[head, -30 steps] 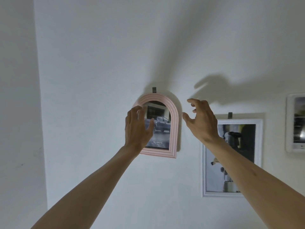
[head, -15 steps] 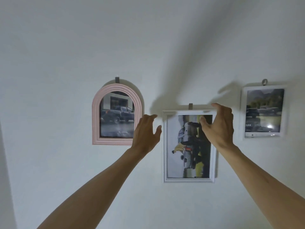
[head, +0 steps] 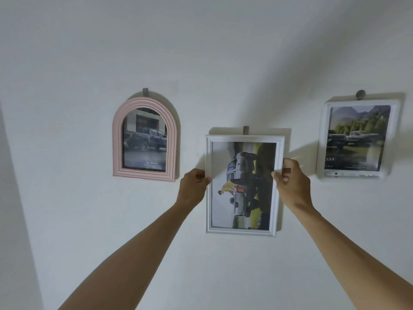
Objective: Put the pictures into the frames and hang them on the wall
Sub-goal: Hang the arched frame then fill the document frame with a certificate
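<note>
1. While both bare forearms reach up from below, the left hand (head: 194,186) pinches the left edge of the white frame (head: 243,138), and the right hand (head: 291,183) clamps its right edge.
2. Between the hands, the frame's picture (head: 243,186) shows a grey truck turned sideways.
3. Behind it, a hook (head: 246,130) shows at the frame's top on the white wall (head: 201,52).
4. To the left hangs a pink arched frame (head: 145,101); to the right, a rounded white frame (head: 321,139).
</note>
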Motion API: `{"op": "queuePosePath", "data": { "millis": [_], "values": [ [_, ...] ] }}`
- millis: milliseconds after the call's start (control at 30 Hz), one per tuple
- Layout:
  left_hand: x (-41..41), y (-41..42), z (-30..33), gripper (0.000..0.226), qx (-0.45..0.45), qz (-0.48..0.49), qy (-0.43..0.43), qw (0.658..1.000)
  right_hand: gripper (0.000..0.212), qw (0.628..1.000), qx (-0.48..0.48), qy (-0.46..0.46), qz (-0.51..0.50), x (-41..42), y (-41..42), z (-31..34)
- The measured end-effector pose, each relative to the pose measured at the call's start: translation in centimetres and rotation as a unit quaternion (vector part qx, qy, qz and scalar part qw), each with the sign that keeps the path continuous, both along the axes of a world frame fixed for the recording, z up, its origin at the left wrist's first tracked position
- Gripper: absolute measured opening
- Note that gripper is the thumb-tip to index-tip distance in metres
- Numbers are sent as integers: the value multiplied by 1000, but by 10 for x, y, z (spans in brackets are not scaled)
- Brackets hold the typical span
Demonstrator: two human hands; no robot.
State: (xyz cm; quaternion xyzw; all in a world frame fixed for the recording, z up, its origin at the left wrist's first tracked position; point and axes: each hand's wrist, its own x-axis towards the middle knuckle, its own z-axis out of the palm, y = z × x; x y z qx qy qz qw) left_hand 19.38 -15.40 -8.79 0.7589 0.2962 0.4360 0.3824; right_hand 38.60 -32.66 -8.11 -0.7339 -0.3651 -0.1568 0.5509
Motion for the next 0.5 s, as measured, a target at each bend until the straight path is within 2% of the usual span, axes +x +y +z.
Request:
{"op": "queuePosePath", "data": {
  "millis": [200, 500],
  "values": [
    [-6, 2, -2, 19, -18, -4, -19, 1000, 31, 1000, 24, -4, 12, -2, -3, -1],
    [-51, 8, -28, 18, -27, -35, 1, 999, 40, 999, -25, 28, -15, -45, -4, -27]
  ]
}}
